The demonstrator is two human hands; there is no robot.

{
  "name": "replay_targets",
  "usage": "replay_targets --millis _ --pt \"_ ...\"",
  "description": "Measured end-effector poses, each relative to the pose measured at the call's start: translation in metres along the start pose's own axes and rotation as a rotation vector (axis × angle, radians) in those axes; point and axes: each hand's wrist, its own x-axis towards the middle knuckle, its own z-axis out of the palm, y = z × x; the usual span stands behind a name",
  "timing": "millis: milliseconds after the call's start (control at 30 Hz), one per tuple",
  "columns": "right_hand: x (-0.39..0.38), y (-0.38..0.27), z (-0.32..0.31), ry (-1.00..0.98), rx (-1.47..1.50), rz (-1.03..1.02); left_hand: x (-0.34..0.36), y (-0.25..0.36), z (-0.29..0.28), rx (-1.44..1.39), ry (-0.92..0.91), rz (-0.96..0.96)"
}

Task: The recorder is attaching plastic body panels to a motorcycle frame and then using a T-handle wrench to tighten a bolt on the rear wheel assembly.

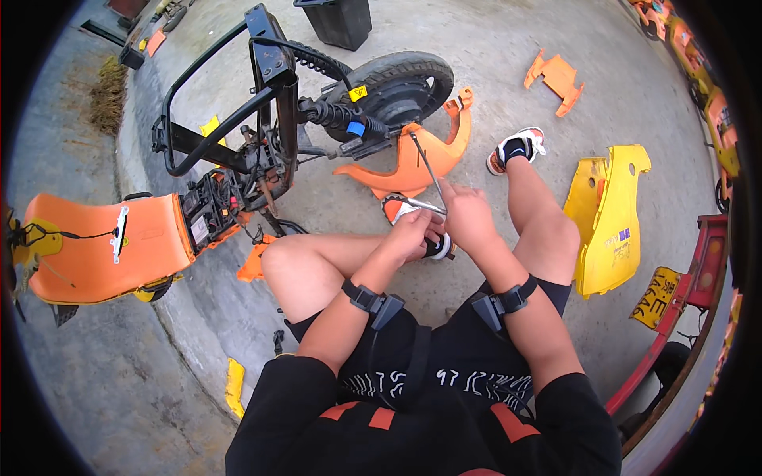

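Observation:
I sit on a concrete floor with both hands together above my feet. My left hand [413, 234] and my right hand [467, 214] both grip a thin L-shaped metal rod tool [427, 170] that rises toward the orange body panel [413, 163]. The fingers of each hand are closed on the tool's lower end. Just beyond my hands lies a stripped electric scooter frame [262, 119] with its black rear wheel [401, 83] and exposed wiring. Both wrists carry black strapped bands.
An orange seat shell [119, 242] lies at the left by a curb. A yellow body panel [607, 214] stands at my right, a small orange panel [557, 79] farther off. A black bin [337, 20] sits at the top. Orange vehicles line the right edge.

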Motion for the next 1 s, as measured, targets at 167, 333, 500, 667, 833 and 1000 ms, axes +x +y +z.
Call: replay_targets --millis 167,333,500,667,833,1000 --pt "-0.002 0.005 0.003 0.055 -0.18 -0.052 -0.025 0.039 -0.032 -0.423 -0.483 0.041" --pt "-0.006 0.005 -0.002 0.064 -0.248 -0.042 -0.029 0.042 -0.024 -0.131 -0.376 0.09" --pt "-0.029 0.006 -0.03 0.038 -0.343 0.433 -0.029 0.029 -0.015 -0.341 -0.297 0.119" --pt "-0.029 0.025 -0.052 0.041 0.073 0.448 -0.024 0.025 -0.018 -0.43 -0.357 0.216" --pt "-0.018 0.007 -0.028 -0.23 1.073 0.295 -0.01 0.003 -0.003 -0.605 -0.402 0.173" --pt "-0.001 -0.001 -0.013 -0.199 1.322 0.56 0.005 -0.009 -0.006 -0.474 -0.495 0.134"
